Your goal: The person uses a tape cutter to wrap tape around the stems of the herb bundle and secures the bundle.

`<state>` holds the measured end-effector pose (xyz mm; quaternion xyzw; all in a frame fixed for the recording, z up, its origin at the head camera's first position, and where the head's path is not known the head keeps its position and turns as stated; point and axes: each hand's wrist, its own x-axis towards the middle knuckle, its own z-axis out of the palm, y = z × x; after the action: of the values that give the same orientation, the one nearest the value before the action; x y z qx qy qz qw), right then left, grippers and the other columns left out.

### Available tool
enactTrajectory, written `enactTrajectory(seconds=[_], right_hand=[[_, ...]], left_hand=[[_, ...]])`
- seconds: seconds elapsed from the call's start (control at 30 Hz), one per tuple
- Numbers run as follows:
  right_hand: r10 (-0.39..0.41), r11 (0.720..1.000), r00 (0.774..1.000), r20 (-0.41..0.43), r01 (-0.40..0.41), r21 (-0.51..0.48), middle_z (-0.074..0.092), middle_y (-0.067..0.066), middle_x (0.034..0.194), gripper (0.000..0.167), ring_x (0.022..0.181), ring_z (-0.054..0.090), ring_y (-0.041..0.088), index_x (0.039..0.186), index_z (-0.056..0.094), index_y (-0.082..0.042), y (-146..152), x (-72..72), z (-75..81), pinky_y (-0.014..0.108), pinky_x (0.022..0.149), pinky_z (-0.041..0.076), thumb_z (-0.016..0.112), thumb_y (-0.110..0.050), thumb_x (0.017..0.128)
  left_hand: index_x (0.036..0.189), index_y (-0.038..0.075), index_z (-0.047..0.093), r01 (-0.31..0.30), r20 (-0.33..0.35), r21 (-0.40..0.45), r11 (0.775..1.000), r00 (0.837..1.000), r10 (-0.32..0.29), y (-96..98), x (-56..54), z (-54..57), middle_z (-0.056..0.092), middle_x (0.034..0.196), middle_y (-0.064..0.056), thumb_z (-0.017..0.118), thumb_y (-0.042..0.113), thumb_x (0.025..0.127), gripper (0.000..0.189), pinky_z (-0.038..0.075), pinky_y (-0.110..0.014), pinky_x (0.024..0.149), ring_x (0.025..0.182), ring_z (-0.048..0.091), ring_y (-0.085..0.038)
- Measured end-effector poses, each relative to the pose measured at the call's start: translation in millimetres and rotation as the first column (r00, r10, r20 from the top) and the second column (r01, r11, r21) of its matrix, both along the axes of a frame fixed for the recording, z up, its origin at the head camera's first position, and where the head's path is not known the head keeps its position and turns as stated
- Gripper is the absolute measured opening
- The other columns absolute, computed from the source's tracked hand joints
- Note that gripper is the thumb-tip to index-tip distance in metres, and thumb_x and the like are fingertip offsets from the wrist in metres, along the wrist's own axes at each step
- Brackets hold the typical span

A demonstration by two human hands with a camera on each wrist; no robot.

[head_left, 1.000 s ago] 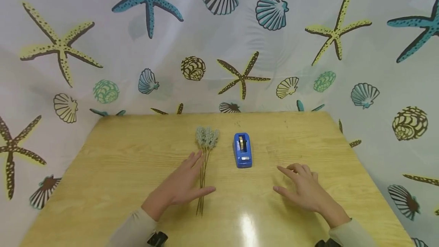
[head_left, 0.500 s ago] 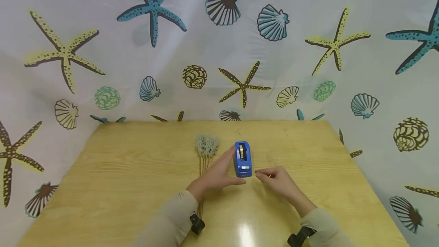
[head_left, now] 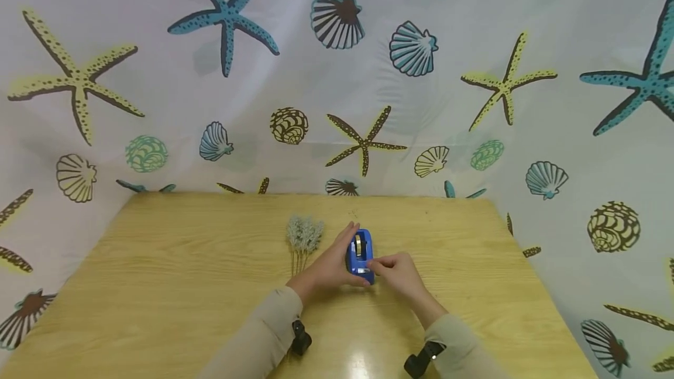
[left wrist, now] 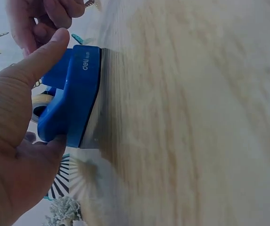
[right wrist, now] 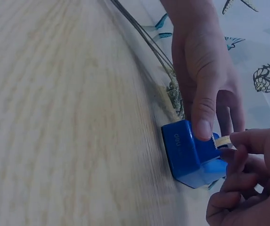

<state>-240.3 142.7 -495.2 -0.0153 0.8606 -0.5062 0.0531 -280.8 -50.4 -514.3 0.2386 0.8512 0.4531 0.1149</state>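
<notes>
A blue tape dispenser (head_left: 368,244) stands on the wooden table, a roll of tape set in it. My left hand (head_left: 330,265) grips it from the left, thumb on its near end and fingers along the far side. At the cutter, my right hand (head_left: 402,276) pinches the free end of the tape (right wrist: 223,141) between thumb and index finger. The left wrist view shows the dispenser's side, with part of the roll behind my left hand.
Left of the dispenser lies a bunch of dried flowers (head_left: 304,233), its stems partly under my left arm. A cloth printed with starfish and shells (head_left: 363,86) hangs behind the wooden table (head_left: 184,268) and along its sides.
My left hand has moved right from over the flower stems and taken hold of the dispenser. My right hand has come left to the cutter and now pinches the tape end.
</notes>
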Motion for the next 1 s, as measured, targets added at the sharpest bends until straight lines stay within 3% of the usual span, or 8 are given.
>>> enactTrajectory(seconds=[0.17,0.27,0.37,0.5,0.67,0.73,1.0], right_hand=[[-0.048,0.999,0.992,0.114,0.049,-0.007,0.076,0.011,0.104,0.031,0.079,0.053,0.013,0.097,0.080,-0.002,-8.8,-7.1,-9.7,0.023,0.062,0.038,0.073,-0.032,0.091],[-0.069,0.997,0.984,0.167,0.074,-0.026,0.069,0.001,0.077,0.032,0.064,0.041,0.011,0.096,0.080,-0.002,-10.2,-9.7,-12.6,0.024,0.055,0.030,0.074,-0.032,0.089],[-0.091,0.992,0.976,0.199,0.108,-0.073,0.062,-0.004,0.072,0.032,0.060,0.039,0.010,0.098,0.079,0.001,-11.4,-12.8,-12.9,0.024,0.052,0.029,0.076,-0.030,0.088],[-0.113,0.978,0.964,0.241,0.150,-0.142,0.067,-0.001,0.079,0.034,0.062,0.043,0.007,0.102,0.077,0.004,-13.4,-18.1,-14.1,0.022,0.053,0.034,0.078,-0.026,0.086],[-0.098,0.952,0.941,0.324,0.184,-0.244,0.038,-0.012,0.048,0.032,0.040,0.028,0.004,0.100,0.076,0.004,-14.8,-19.1,-17.0,0.021,0.041,0.025,0.078,-0.025,0.087],[-0.083,0.944,0.936,0.341,0.183,-0.274,0.032,-0.013,0.046,0.030,0.039,0.026,0.003,0.100,0.075,0.004,-14.4,-18.9,-16.6,0.021,0.040,0.023,0.076,-0.024,0.088],[-0.056,0.928,0.934,0.354,0.180,-0.327,0.032,-0.013,0.048,0.028,0.040,0.026,0.003,0.098,0.073,0.004,-14.5,-16.3,-14.4,0.021,0.041,0.023,0.075,-0.022,0.090]], left_hand=[[0.162,0.025,0.003,-0.005,-0.002,-0.020,1.000,1.000,0.005,-9.0,-3.5,-7.7,-0.002,0.170,-0.002,0.093,0.034,0.068,0.131,0.020,-0.058,0.121,0.156,0.007,-0.032],[0.162,0.025,0.003,-0.004,0.010,-0.013,1.000,1.000,0.004,-9.8,-5.3,-9.1,0.001,0.170,0.001,0.094,0.035,0.068,0.131,0.019,-0.056,0.122,0.156,0.008,-0.029],[0.162,0.024,0.006,0.000,0.010,0.017,1.000,1.000,0.000,-6.9,-9.0,-12.4,0.005,0.170,0.001,0.093,0.034,0.069,0.128,0.022,-0.052,0.122,0.155,0.013,-0.028],[0.162,0.020,0.009,0.012,0.022,0.073,0.997,1.000,-0.014,-2.8,-14.1,-17.4,0.007,0.169,0.002,0.093,0.030,0.070,0.125,0.029,-0.046,0.120,0.153,0.023,-0.029],[0.162,0.020,0.009,0.016,0.048,0.131,0.991,0.999,-0.023,-2.6,-14.1,-22.5,0.005,0.169,-0.001,0.092,0.025,0.071,0.123,0.029,-0.042,0.120,0.152,0.024,-0.029],[0.162,0.020,0.009,0.019,0.058,0.152,0.988,0.998,-0.028,-2.3,-14.6,-23.8,0.004,0.169,-0.002,0.092,0.022,0.072,0.123,0.029,-0.042,0.120,0.152,0.023,-0.029],[0.162,0.026,0.004,0.028,0.093,0.155,0.987,0.995,-0.043,-3.1,-13.9,-21.6,-0.003,0.170,-0.003,0.090,0.021,0.074,0.123,0.026,-0.041,0.121,0.154,0.016,-0.027]])
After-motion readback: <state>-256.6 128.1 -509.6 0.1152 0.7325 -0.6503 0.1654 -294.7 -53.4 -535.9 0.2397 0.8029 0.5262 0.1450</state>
